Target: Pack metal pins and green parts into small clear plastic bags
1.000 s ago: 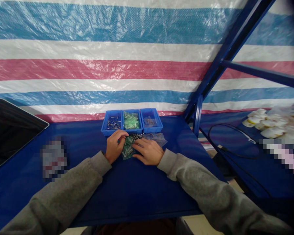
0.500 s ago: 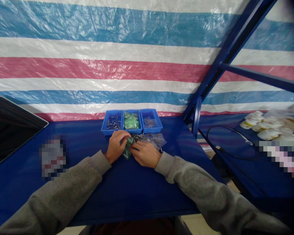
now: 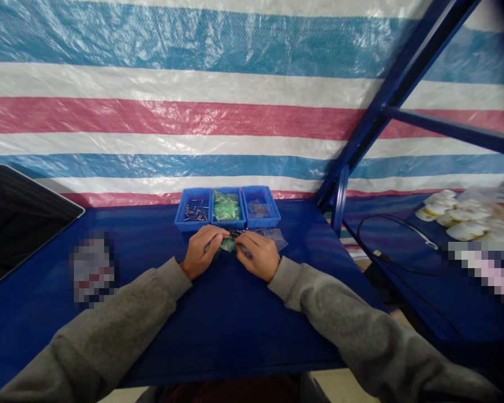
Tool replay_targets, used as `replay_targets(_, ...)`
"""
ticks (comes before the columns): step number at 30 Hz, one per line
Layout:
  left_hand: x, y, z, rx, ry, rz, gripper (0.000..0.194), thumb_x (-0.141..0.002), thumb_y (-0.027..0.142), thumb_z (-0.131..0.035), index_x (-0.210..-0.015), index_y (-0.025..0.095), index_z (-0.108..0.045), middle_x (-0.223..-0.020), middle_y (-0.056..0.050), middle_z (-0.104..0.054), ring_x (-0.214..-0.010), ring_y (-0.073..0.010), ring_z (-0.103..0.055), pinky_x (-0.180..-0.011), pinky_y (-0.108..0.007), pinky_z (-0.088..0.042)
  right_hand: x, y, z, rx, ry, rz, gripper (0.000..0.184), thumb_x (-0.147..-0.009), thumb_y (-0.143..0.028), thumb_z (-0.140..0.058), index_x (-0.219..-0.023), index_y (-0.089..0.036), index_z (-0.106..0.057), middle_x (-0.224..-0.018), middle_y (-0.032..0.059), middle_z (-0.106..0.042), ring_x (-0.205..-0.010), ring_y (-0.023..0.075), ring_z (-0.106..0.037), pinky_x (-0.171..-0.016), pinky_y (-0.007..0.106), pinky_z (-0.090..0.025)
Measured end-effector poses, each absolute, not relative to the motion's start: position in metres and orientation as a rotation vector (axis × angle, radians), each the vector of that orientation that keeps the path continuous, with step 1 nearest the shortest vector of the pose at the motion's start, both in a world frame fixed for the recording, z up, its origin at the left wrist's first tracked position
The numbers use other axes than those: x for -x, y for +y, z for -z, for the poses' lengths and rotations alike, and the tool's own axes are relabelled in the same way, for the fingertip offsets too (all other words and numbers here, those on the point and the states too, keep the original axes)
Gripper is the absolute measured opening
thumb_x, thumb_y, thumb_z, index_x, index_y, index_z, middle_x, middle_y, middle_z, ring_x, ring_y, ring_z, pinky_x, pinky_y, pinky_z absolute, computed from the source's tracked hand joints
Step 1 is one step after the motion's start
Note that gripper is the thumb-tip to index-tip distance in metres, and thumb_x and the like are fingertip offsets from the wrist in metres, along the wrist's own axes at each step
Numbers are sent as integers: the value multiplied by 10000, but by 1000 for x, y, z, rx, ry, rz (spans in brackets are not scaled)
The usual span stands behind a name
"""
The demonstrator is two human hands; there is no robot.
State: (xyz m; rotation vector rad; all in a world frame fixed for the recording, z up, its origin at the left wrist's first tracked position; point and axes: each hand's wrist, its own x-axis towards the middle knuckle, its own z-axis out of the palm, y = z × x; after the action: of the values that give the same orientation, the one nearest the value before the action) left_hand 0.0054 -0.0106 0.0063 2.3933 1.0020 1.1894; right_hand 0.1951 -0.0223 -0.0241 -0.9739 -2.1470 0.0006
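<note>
My left hand (image 3: 202,250) and my right hand (image 3: 258,253) meet in front of three small blue bins, both with fingers closed on a small clear bag of green parts (image 3: 227,244) held between them just above the blue table (image 3: 218,319). The left bin (image 3: 193,209) holds small metal pins, the middle bin (image 3: 226,207) green parts, and the right bin (image 3: 259,207) small clear bags. More clear bags (image 3: 275,235) lie on the table just beyond my right hand.
A dark tablet (image 3: 17,215) leans at the far left. A blue steel frame post (image 3: 339,201) stands right of the bins. A black cable (image 3: 395,238) and white tape rolls (image 3: 453,215) lie on the neighbouring table at right. A striped tarp hangs behind.
The bag lay flat under my hands a second ago. Both hands have gathered it up and drawn together, moving slightly toward the bins.
</note>
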Motion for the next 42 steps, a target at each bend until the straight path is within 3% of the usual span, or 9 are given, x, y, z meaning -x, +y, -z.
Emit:
replay_targets(8, -9, -6, -1, -2493, 993, -1186, 179, -836, 309, -552, -941, 187, -631, -921, -58, -656, -866, -174, -587, -814, -328, -465, -200, -18, 23, 979, -1880, -205, 148, -839, -213, -475, -910, -189, -603, -835, 51, -626, -780, 158, -578, -725, 276, -460)
replay_targets(15, -7, -7, 6, -2426, 1114, -1321, 127, -835, 282, -564, -873, 193, -646, -827, -16, -679, -757, -139, -611, -740, -262, -469, -200, -21, 19, 961, -1930, -255, 236, -845, -327, -522, -1014, -173, -583, -854, 63, -613, -761, 161, -570, -692, 276, -461)
replay_targets(21, -7, -10, 4, -2446, 1148, -1210, 188, -890, 262, -469, -883, 167, -632, -790, -7, -678, -697, -109, -623, -678, -202, -455, -201, -17, 25, 945, -1927, -217, 161, -881, -272, -467, -884, -169, -590, -766, 47, -582, -713, 148, -542, -662, 261, -431)
replay_targets(28, -8, -11, 3, -2433, 1143, -1284, 161, -821, 305, -579, -820, 145, -601, -725, -5, -635, -650, -107, -584, -657, -212, -437, -203, -18, 24, 954, -1951, -211, 152, -882, -257, -458, -818, -170, -564, -716, 33, -530, -662, 142, -498, -618, 260, -397)
replay_targets(34, -7, -11, 2, -2517, 1102, -1214, 232, -849, 309, -535, -685, 146, -557, -598, 17, -558, -552, -89, -517, -563, -202, -397, -205, -18, 23, 935, -1937, -243, 202, -878, -273, -467, -708, -177, -521, -639, 7, -474, -600, 129, -455, -579, 256, -369)
replay_targets(39, -6, -11, 2, -2505, 1050, -1194, 239, -881, 258, -480, -697, 146, -584, -632, -2, -594, -587, -96, -545, -584, -203, -420, -204, -19, 20, 941, -1911, -249, 199, -889, -265, -441, -741, -174, -540, -659, 13, -490, -617, 130, -468, -605, 257, -384)
replay_targets(42, -7, -11, 2, -2439, 1095, -1298, 146, -859, 263, -519, -856, 146, -605, -746, -22, -641, -626, -102, -575, -629, -213, -458, -203, -18, 20, 949, -1900, -235, 199, -892, -261, -431, -773, -170, -561, -669, 20, -508, -626, 135, -482, -617, 260, -397)
